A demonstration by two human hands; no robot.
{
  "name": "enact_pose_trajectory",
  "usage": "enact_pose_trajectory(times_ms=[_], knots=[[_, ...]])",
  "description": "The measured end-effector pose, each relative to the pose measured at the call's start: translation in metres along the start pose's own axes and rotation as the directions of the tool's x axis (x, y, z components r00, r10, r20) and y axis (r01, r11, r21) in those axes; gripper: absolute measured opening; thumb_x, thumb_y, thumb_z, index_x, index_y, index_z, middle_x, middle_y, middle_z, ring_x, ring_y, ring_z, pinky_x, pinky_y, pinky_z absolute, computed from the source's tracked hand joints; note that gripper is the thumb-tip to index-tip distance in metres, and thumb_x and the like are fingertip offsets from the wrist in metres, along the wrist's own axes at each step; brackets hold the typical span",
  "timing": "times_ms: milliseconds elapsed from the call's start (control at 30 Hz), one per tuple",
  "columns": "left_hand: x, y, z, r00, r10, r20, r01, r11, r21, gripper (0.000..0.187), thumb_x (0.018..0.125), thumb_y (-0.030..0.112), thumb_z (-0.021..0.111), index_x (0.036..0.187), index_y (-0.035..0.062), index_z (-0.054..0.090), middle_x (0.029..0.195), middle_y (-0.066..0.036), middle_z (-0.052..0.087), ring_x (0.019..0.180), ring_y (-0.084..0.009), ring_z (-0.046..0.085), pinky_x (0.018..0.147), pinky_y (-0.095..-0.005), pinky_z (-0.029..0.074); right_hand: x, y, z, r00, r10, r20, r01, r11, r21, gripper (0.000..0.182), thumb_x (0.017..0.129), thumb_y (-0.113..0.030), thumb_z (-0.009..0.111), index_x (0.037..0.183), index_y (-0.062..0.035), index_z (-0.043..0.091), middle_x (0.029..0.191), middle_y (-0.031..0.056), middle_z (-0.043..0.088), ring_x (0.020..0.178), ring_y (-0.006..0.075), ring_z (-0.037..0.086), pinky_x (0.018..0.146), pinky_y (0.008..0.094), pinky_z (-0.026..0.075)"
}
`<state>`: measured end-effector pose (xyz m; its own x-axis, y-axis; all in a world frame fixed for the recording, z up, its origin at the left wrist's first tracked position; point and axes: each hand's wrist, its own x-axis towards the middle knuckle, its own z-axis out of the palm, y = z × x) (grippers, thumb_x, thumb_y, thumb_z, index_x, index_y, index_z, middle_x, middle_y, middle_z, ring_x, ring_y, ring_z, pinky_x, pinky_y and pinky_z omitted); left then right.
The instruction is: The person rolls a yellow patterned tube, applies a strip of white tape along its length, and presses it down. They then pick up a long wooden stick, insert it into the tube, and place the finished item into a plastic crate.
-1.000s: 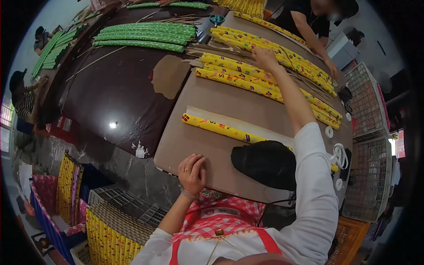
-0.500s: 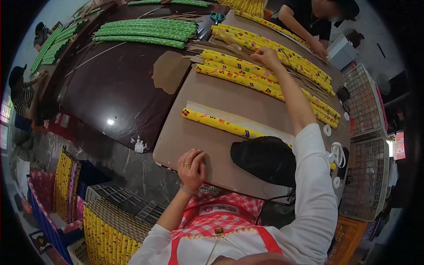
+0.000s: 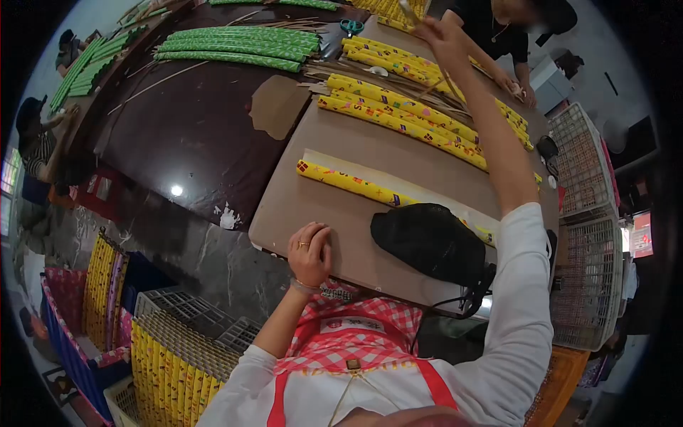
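Observation:
My left hand [image 3: 309, 254] rests at the table's near edge, its fingers curled together with nothing visible in them. My right hand [image 3: 442, 41] is stretched high over the far part of the table, its fingers closed on a thin brown strip [image 3: 406, 10] whose pale end sticks up past them. Below that arm lie yellow patterned tubes [image 3: 398, 114] in a row, with loose brown strips [image 3: 384, 84] among them. Nearer me lies a single yellow tube [image 3: 356, 186] beside a pale sheet edge. A black cloth-like object [image 3: 429, 243] covers part of it.
Green tubes [image 3: 238, 48] and teal-handled scissors [image 3: 351, 27] lie at the back. A co-worker's hands [image 3: 516, 87] are across the table. Wire baskets [image 3: 587, 277] stand on the right. A crate [image 3: 192, 317] and yellow tubes [image 3: 171, 370] stand at lower left.
My right hand has moved up and away from the tube row, now with a strip raised in it. My left hand has stayed at the table edge.

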<state>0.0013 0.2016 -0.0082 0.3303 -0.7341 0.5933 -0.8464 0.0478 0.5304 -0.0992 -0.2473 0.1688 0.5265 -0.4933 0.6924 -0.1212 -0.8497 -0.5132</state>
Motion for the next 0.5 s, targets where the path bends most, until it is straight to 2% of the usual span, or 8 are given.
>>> enact_pose_trajectory(times_ms=[167, 233, 267, 300, 367, 433, 467, 500], knots=[[0.001, -0.002, 0.001, 0.998, -0.052, -0.026, 0.049, 0.994, -0.098, 0.025, 0.075, 0.005, 0.06, 0.1, 0.0063, 0.061, 0.103, -0.007, 0.059, 0.1, -0.0274, 0.055, 0.088, -0.0375, 0.04, 0.015, -0.141, -0.093, 0.999, 0.025, -0.023, -0.032, 0.91, -0.413, 0.022, 0.09, -0.022, 0.056, 0.104, -0.0062, 0.064, 0.085, 0.0012, 0.065, 0.073, 0.0056, 0.054, 0.063, 0.0217, 0.042], [0.005, 0.004, -0.008, 0.987, -0.162, 0.007, 0.159, 0.962, -0.222, 0.022, 0.08, 0.006, 0.059, 0.101, 0.0052, 0.06, 0.102, -0.01, 0.059, 0.1, -0.026, 0.056, 0.087, -0.0346, 0.041, -0.04, -0.207, -0.193, 0.999, 0.037, -0.026, -0.045, 0.808, -0.588, 0.021, 0.09, -0.02, 0.056, 0.103, -0.0057, 0.064, 0.083, 0.0012, 0.064, 0.074, 0.0055, 0.055, 0.064, 0.0213, 0.042], [0.011, 0.006, -0.013, 0.959, -0.28, 0.029, 0.269, 0.879, -0.394, 0.021, 0.082, 0.008, 0.058, 0.103, 0.0046, 0.059, 0.103, -0.01, 0.059, 0.1, -0.0243, 0.056, 0.086, -0.0326, 0.041, -0.03, -0.295, -0.117, 0.999, 0.046, -0.028, -0.053, 0.744, -0.666, 0.02, 0.09, -0.019, 0.056, 0.102, -0.0055, 0.064, 0.082, 0.0013, 0.064, 0.074, 0.0055, 0.056, 0.064, 0.0211, 0.043], [0.017, 0.011, -0.019, 0.918, -0.39, 0.074, 0.365, 0.754, -0.546, 0.021, 0.085, 0.009, 0.057, 0.105, 0.004, 0.059, 0.104, -0.011, 0.059, 0.101, -0.0225, 0.056, 0.085, -0.0306, 0.042, -0.065, -0.338, -0.079, 0.967, -0.21, -0.147, 0.17, 0.955, -0.244, 0.016, 0.086, -0.018, 0.061, 0.096, -0.0051, 0.064, 0.081, 0.0019, 0.064, 0.073, 0.0068, 0.056, 0.064, 0.0195, 0.043], [0.039, 0.037, -0.038, 0.867, -0.444, 0.225, 0.422, 0.416, -0.806, 0.025, 0.091, 0.014, 0.051, 0.111, 0.0017, 0.056, 0.109, -0.01, 0.058, 0.101, -0.0192, 0.055, 0.084, -0.0279, 0.042, -0.108, -0.385, -0.106, 0.99, 0.098, 0.103, -0.055, 0.934, -0.353, 0.014, 0.082, -0.015, 0.066, 0.09, -0.0037, 0.063, 0.08, 0.0029, 0.063, 0.074, 0.0097, 0.058, 0.068, 0.0217, 0.046], [0.057, 0.059, -0.056, 0.928, -0.253, 0.274, 0.353, 0.355, -0.866, 0.044, 0.096, 0.033, 0.04, 0.124, 0.0007, 0.046, 0.116, -0.014, 0.055, 0.103, -0.0211, 0.055, 0.088, -0.0338, 0.043, -0.146, -0.414, -0.122, 0.933, 0.09, 0.349, 0.103, 0.861, -0.499, 0.014, 0.076, -0.011, 0.07, 0.084, -0.0046, 0.062, 0.075, 0.0035, 0.062, 0.069, 0.0117, 0.058, 0.065, 0.0248, 0.045], [0.062, 0.072, -0.064, 0.921, -0.254, 0.294, 0.371, 0.349, -0.86, 0.044, 0.096, 0.033, 0.04, 0.124, 0.0007, 0.046, 0.116, -0.014, 0.055, 0.103, -0.0211, 0.055, 0.088, -0.0338, 0.043, -0.16, -0.434, -0.127, 0.873, 0.114, 0.473, 0.211, 0.788, -0.579, 0.014, 0.073, -0.01, 0.07, 0.084, -0.0056, 0.062, 0.072, 0.0029, 0.062, 0.066, 0.0121, 0.057, 0.061, 0.0246, 0.044], [0.066, 0.085, -0.07, 0.918, -0.116, 0.379, 0.391, 0.097, -0.915, 0.047, 0.096, 0.035, 0.038, 0.128, 0.0002, 0.041, 0.115, -0.015, 0.055, 0.1, -0.0218, 0.056, 0.086, -0.0323, 0.043, -0.17, -0.452, -0.133, 0.796, 0.152, 0.585, 0.328, 0.705, -0.629, 0.014, 0.071, -0.009, 0.069, 0.083, -0.0066, 0.062, 0.07, 0.0022, 0.062, 0.063, 0.0124, 0.057, 0.056, 0.0245, 0.042]])
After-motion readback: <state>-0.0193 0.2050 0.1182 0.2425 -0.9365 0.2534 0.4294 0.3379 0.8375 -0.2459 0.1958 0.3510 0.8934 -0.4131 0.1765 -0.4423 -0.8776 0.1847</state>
